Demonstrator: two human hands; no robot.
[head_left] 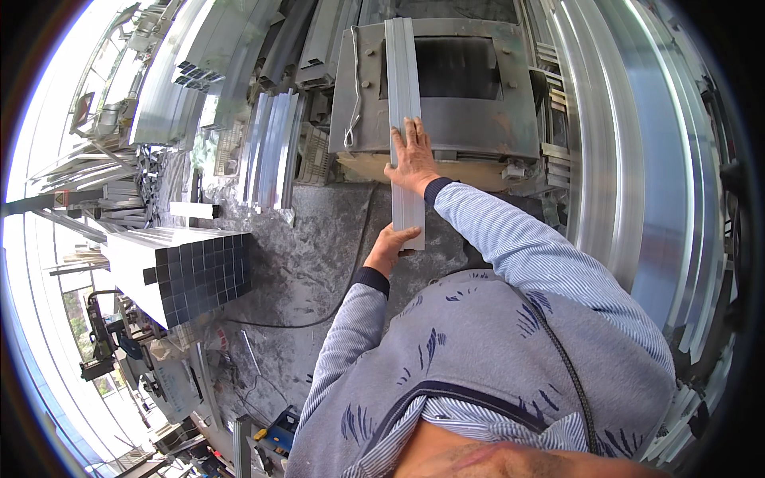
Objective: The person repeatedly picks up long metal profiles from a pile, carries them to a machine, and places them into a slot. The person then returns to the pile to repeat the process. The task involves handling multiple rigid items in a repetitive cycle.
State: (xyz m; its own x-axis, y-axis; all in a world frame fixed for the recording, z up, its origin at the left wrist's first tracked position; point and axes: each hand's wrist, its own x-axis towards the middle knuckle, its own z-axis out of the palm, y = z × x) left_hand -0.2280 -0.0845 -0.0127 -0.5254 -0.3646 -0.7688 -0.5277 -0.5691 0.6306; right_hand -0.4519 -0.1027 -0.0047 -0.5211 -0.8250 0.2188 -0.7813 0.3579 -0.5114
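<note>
A long pale aluminium profile [402,76] with ridges along its length stretches away from me, its far part over a grey metal box with a dark rectangular opening [470,119]. At the profile's near end, my left hand [386,248] is closed on it, thumb on top and fingers curling under the edge. Farther along, my right hand [413,163] lies flat on the upper face with fingers spread. A white cord [355,88] hangs over the box just left of the profile.
Stacked square tubes [203,275] stand on the left. Long metal profiles [602,143] line the right side, and more profiles [271,147] stand left of the box. A black cable [348,287] crosses the dusty grey floor [319,231].
</note>
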